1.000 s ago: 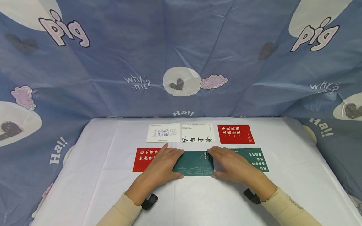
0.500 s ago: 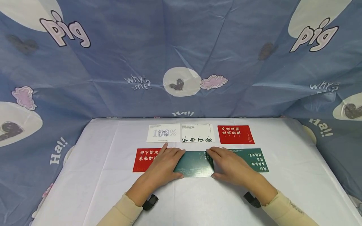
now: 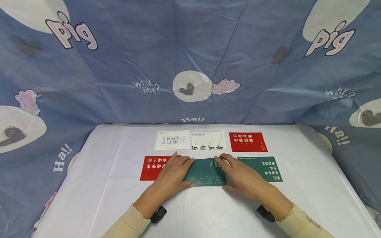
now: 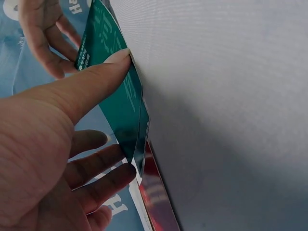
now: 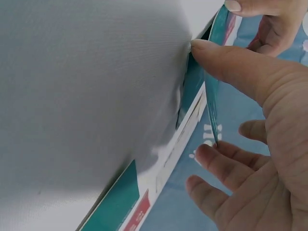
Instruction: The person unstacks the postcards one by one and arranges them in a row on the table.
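In the head view, a green card [image 3: 205,172] with pale lettering is held by both hands at the middle of the table. My left hand [image 3: 172,173] grips its left end, thumb on the near edge and fingertips at the far edge. My right hand [image 3: 242,173] holds the right end the same way. The card looks slightly bowed and raised. Under it, the left wrist view shows a second green piece [image 4: 140,144]. A red card [image 3: 153,168] lies partly behind my left hand, and another green card [image 3: 265,168] lies beyond my right hand.
Along the back lie a white "Good Luck" card [image 3: 172,140], a white card with black characters [image 3: 208,139] and a red card [image 3: 248,142]. A white cloth covers the table [image 3: 190,211]. Blue patterned fabric [image 3: 190,49] hangs behind and at both sides.
The held card has tilted and flexed, losing the sheen seen half a second ago. My right fingertips have moved slightly left along its far edge. My left hand has barely moved.
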`<action>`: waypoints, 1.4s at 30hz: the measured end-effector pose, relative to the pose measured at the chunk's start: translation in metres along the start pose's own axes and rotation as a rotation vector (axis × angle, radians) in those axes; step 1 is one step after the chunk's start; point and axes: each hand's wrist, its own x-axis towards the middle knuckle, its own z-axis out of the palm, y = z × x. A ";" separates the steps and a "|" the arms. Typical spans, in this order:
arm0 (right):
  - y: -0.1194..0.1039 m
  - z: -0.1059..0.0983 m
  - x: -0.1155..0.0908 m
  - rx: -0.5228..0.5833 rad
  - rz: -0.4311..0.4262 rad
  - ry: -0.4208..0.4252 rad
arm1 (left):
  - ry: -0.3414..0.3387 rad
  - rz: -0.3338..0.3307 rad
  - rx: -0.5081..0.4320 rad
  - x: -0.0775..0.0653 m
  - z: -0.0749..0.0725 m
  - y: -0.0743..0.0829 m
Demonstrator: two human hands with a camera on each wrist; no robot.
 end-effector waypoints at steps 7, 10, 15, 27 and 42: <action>0.004 0.000 -0.004 -0.029 -0.001 0.023 | -0.014 0.035 0.031 -0.001 0.000 -0.003; 0.006 -0.002 -0.006 0.022 0.031 0.017 | -0.031 0.057 0.015 -0.004 0.002 -0.005; 0.009 -0.005 -0.011 0.117 0.085 0.011 | -0.024 0.087 -0.033 -0.006 0.002 -0.009; -0.003 -0.003 -0.012 0.197 0.073 0.038 | -0.007 0.061 -0.143 -0.026 -0.015 -0.017; -0.039 0.013 -0.005 0.220 0.020 0.048 | -0.061 -0.074 -0.184 -0.068 -0.029 -0.024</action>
